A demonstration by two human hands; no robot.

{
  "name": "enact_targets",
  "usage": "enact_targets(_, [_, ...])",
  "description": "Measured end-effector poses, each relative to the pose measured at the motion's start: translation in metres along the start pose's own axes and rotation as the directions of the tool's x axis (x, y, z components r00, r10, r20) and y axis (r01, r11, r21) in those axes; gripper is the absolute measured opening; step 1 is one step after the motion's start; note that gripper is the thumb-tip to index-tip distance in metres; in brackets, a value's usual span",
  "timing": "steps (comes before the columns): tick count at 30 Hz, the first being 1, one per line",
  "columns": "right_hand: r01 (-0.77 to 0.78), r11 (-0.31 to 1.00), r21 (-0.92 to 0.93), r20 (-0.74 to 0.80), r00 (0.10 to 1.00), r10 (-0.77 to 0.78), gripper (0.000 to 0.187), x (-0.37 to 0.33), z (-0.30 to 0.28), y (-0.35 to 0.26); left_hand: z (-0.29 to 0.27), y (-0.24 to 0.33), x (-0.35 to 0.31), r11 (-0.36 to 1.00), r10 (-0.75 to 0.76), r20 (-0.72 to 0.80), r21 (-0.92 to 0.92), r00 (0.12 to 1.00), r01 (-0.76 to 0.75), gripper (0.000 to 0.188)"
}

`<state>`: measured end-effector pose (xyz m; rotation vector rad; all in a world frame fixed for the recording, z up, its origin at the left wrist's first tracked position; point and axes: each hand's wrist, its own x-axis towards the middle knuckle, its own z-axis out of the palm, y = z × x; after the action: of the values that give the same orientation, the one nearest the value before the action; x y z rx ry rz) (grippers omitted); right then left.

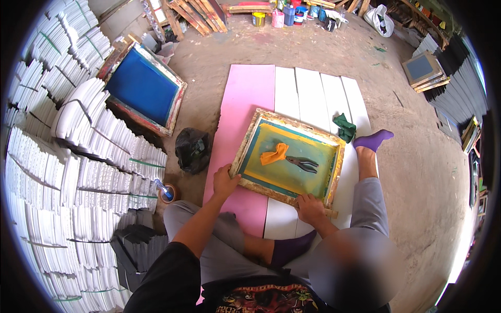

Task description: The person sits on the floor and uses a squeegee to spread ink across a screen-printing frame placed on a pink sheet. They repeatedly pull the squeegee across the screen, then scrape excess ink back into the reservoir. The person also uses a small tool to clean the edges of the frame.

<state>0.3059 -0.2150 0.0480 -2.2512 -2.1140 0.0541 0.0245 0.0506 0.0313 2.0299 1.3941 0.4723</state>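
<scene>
A wooden screen-printing frame lies tilted across my lap area, over pink and white sheets. Its mesh is stained yellow, green and blue. My left hand is closed around the frame's near left corner. On the near edge, toward the right corner, my right hand grips the wood with bent fingers. Resting on the mesh are a crumpled orange cloth and, touching or close beside it, dark-handled pliers. A bunched dark green cloth sits just past the frame's far right corner, near my outstretched foot.
The pink sheet and white sheets cover the floor before me. Bundled white stacks line the left. Nearby are a black plastic bag and a blue screen. Paint containers stand far off; small frames lie right.
</scene>
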Motion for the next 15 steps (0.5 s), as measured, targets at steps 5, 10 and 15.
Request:
enact_targets(5, [-0.046, 0.993, 0.108, 0.085, 0.996, 0.037, 0.035, -0.024, -0.001, -0.008, 0.009, -0.006, -0.02, 0.944, 0.003, -0.081, -0.328, 0.997, -0.029, 0.067])
enact_targets(10, [-0.16, 0.93, 0.332, 0.207, 0.974, 0.094, 0.029, -0.021, -0.026, 0.019, 0.018, -0.019, -0.035, 0.899, -0.041, -0.105, -0.437, 0.994, -0.01, 0.06])
enact_targets(15, [-0.248, 0.924, 0.29, 0.238, 0.954, 0.182, 0.028, -0.02, -0.037, 0.063, 0.011, -0.003, -0.037, 0.939, -0.128, -0.104, -0.334, 0.986, 0.086, 0.045])
